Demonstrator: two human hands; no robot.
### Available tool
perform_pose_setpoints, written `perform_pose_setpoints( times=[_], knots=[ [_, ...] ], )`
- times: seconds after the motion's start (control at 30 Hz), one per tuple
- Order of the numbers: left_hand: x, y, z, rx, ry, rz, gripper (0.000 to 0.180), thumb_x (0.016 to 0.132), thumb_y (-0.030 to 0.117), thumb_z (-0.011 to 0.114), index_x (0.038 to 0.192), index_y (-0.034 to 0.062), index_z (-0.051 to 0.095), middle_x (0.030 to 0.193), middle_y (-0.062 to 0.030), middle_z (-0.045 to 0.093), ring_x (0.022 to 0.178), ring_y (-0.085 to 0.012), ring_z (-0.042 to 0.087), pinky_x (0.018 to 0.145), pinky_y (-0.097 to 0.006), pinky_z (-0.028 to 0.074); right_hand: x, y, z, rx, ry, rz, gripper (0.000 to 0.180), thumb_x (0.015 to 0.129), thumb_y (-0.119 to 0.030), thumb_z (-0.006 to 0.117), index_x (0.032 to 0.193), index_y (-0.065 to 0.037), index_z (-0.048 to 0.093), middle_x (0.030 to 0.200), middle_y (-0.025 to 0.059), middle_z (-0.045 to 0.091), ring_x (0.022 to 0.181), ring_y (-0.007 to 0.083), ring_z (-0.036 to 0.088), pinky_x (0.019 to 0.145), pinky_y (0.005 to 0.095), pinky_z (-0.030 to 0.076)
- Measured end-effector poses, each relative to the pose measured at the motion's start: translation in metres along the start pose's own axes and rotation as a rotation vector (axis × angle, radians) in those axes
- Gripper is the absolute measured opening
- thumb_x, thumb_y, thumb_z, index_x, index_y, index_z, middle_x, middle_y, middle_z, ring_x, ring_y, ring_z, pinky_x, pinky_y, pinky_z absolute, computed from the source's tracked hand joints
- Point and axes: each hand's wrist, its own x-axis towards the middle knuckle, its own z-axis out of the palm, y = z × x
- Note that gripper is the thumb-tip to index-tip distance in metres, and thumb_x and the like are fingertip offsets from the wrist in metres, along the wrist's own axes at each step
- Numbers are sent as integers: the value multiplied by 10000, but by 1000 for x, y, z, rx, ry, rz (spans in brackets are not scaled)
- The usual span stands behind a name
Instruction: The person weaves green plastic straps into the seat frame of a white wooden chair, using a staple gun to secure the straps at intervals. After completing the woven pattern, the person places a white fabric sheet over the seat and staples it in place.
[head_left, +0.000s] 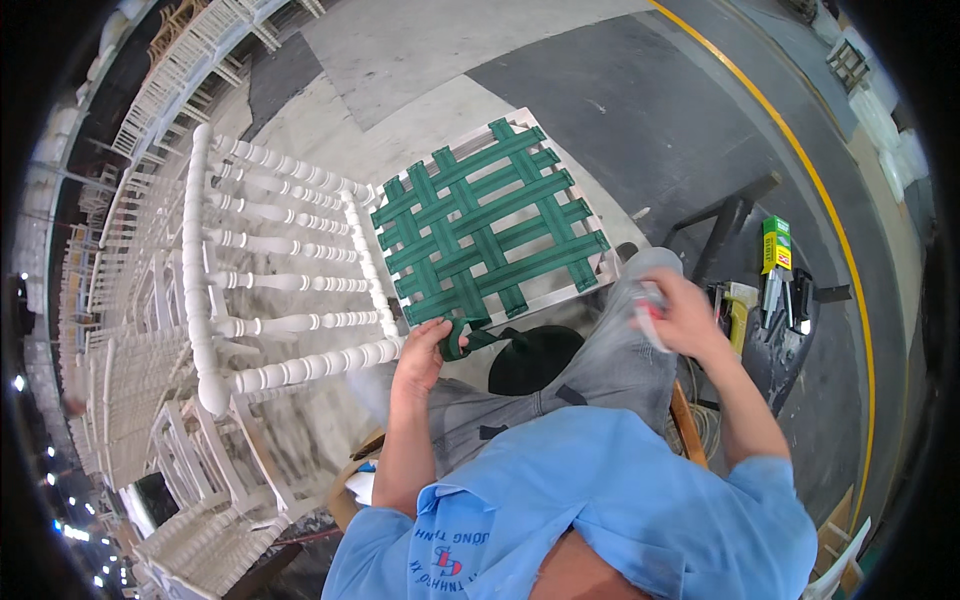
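Observation:
A white chair (205,260) with turned spindles lies with its seat frame facing up, dark green webbing straps (480,215) woven across it. My left hand (425,355) is closed around a loose length of green webbing (482,338) at the seat's near corner. That strap runs toward a dark green roll of webbing (537,360) between my legs. Over my right knee, my right hand (680,315) is closed on a small red and white tool (652,312). Motion blur hides its exact kind.
To my right, a dark stand (775,350) carries a green and yellow box (776,245), a yellow-handled tool (740,320) and other tools. Several white chairs (130,400) crowd the left side. A yellow line (800,150) crosses the grey floor.

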Motion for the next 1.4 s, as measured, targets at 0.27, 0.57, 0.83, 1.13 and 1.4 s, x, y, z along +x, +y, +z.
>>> perform_pose_setpoints(
  times=[0.27,0.57,0.83,1.13,1.4],
  knots=[
    [-1,3,22,58,-31,-13,246,1004,118,613,1188,-45,603,937,-150,744,829,-213,745,676,-296,604,101,-19,122,-417,-597,-507,586,825,-490,761,1287,-155,626,1054,145,655,1062,328,651,921,489,425],
    [-10,7,27,10,-8,7,218,1010,88,597,1211,1,606,975,-107,731,810,-191,748,607,-293,602,120,-16,169,-521,-615,-623,509,869,-389,712,1336,-218,605,981,97,669,973,299,670,878,466,455],
    [-12,54,73,-30,-150,245,219,991,78,629,1202,18,624,1005,-94,717,797,-221,731,619,-369,563,77,3,76,160,101,-94,461,858,-248,796,1250,-131,583,916,114,705,806,288,699,708,419,514],
    [-10,72,143,70,-293,423,200,1063,107,538,1236,12,572,986,-127,697,821,-233,689,692,-403,581,-185,104,-35,-290,868,904,463,908,-315,730,1294,-98,596,1074,180,712,989,360,697,861,455,537],
    [-4,95,191,108,-328,505,210,1066,137,553,1233,21,605,997,-168,756,801,-288,747,665,-290,557,-196,124,-49,-547,871,795,331,921,-162,705,1227,-40,677,1107,174,620,985,356,642,898,454,516]
  ],
)
